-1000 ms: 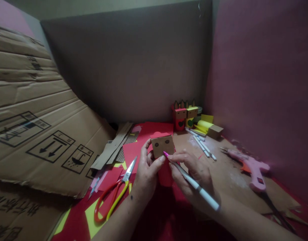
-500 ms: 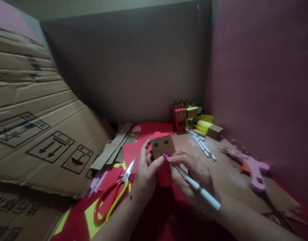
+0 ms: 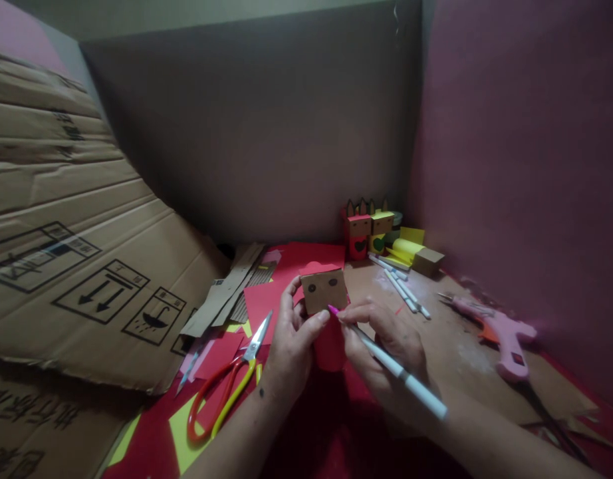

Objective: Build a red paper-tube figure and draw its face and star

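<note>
My left hand [image 3: 297,336] is closed round a red paper tube figure [image 3: 329,349], held upright in front of me. Its front carries a brown cardboard face [image 3: 320,293] with two dark ovals drawn on it. Between the fingers of my right hand [image 3: 386,346] is a white marker [image 3: 399,369] with a magenta tip. That tip is at the lower edge of the cardboard face, close to my left thumb; whether it touches is too small to tell. Scissors [image 3: 231,386] with red and yellow handles lie left of my left wrist, blades apart.
A red figure [image 3: 357,238] and a yellow figure [image 3: 380,233] stand at the back. Several markers [image 3: 403,291] lie before them, near a yellow paper roll [image 3: 406,247]. A pink glue gun [image 3: 503,332] rests right. Cardboard strips [image 3: 227,289] and a large carton [image 3: 87,266] are left.
The marker and my right hand have shifted slightly right and down. The figure in my left hand has moved a little to the right.
</note>
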Tool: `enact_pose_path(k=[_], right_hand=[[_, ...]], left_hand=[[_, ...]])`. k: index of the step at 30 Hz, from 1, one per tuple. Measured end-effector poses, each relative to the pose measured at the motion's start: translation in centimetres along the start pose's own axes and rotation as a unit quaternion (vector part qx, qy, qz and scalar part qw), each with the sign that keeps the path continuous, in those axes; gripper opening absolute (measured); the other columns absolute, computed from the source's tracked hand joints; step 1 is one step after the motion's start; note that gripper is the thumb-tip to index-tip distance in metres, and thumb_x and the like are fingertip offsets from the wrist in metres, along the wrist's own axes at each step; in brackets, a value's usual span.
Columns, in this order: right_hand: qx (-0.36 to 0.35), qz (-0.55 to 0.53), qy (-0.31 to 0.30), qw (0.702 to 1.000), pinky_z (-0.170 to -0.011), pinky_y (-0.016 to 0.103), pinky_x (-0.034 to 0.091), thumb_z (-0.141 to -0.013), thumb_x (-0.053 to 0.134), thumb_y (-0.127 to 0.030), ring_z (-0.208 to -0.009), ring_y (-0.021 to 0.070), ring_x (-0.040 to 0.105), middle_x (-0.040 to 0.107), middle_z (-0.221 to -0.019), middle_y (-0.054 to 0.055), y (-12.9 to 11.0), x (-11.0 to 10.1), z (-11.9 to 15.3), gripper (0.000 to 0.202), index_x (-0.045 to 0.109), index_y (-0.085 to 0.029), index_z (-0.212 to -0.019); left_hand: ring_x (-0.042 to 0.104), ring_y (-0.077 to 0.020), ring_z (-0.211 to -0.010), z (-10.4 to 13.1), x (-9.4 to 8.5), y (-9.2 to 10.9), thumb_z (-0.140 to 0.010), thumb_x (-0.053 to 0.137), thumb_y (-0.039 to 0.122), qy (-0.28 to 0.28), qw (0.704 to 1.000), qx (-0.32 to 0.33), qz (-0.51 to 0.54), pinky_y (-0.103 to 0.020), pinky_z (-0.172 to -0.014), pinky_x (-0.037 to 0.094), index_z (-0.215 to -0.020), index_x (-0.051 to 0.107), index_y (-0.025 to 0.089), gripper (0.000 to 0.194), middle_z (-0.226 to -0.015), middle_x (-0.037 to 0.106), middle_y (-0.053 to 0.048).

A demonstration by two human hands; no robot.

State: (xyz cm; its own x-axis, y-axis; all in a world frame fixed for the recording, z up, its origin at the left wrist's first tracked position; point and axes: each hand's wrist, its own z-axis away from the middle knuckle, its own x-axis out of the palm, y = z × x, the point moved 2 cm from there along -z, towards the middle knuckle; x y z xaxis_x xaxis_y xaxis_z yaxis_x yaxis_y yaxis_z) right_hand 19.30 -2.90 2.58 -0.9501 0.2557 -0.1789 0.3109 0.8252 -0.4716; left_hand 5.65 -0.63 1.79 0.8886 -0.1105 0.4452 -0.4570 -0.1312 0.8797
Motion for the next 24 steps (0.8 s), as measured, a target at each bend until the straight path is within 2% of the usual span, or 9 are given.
enact_pose_path(k=[2, 7, 13, 18, 24], right_hand=[[0.003, 0.011, 0.003, 1.0, -0.042, 0.022, 0.033, -0.09, 0.054, -0.007, -0.047, 0.0058, 0.041, 0.065, -0.082, 0.0, -0.15, -0.08, -0.01, 0.015, 0.06, -0.02, -0.094], [0.013, -0.008, 0.012, 1.0, -0.047, 0.021, 0.04, -0.09, 0.055, -0.008, -0.056, 0.0079, 0.051, 0.064, -0.083, -0.001, -0.35, -0.07, -0.05, 0.016, 0.06, -0.021, -0.097], [0.022, -0.011, 0.013, 1.0, -0.05, 0.023, 0.04, -0.09, 0.055, -0.008, -0.061, 0.0096, 0.054, 0.066, -0.085, -0.001, -0.2, -0.06, -0.04, 0.016, 0.062, -0.022, -0.097], [0.023, -0.005, 0.009, 1.0, -0.047, 0.024, 0.035, -0.09, 0.056, -0.009, -0.054, 0.0081, 0.047, 0.065, -0.084, -0.001, 0.02, -0.11, 0.06, 0.015, 0.062, -0.022, -0.097], [0.022, 0.012, 0.015, 1.0, -0.048, 0.024, 0.036, -0.09, 0.056, -0.009, -0.053, 0.0083, 0.044, 0.065, -0.083, -0.002, -0.13, -0.03, -0.15, 0.016, 0.062, -0.022, -0.097]], left_hand=[[0.068, -0.029, -0.107, 0.02, -0.07, -0.04, -0.078, 0.076, 0.023, 0.001, 1.0, 0.002, -0.003, -0.043, -0.095, 0.05, -0.143, 0.036, 0.025, 0.076, -0.111, 0.071, -0.01], [0.069, -0.0296, -0.106, 0.02, -0.01, -0.01, -0.077, 0.076, 0.024, 0.0, 1.0, 0.002, -0.001, -0.044, -0.094, 0.051, -0.143, 0.036, 0.026, 0.077, -0.111, 0.071, -0.01], [0.068, -0.0304, -0.11, 0.01, 0.04, 0.03, -0.079, 0.075, 0.025, -0.007, 1.0, 0.004, -0.006, -0.046, -0.097, 0.05, -0.143, 0.036, 0.026, 0.076, -0.115, 0.071, -0.011], [0.067, -0.0308, -0.111, 0.03, 0.03, 0.1, -0.079, 0.076, 0.024, -0.006, 1.0, -0.001, -0.002, -0.046, -0.098, 0.05, -0.144, 0.035, 0.026, 0.076, -0.116, 0.071, -0.011], [0.066, -0.0304, -0.113, -0.01, 0.06, 0.06, -0.077, 0.077, 0.023, -0.002, 1.0, -0.002, 0.006, -0.047, -0.101, 0.048, -0.143, 0.034, 0.025, 0.079, -0.118, 0.07, -0.011]])
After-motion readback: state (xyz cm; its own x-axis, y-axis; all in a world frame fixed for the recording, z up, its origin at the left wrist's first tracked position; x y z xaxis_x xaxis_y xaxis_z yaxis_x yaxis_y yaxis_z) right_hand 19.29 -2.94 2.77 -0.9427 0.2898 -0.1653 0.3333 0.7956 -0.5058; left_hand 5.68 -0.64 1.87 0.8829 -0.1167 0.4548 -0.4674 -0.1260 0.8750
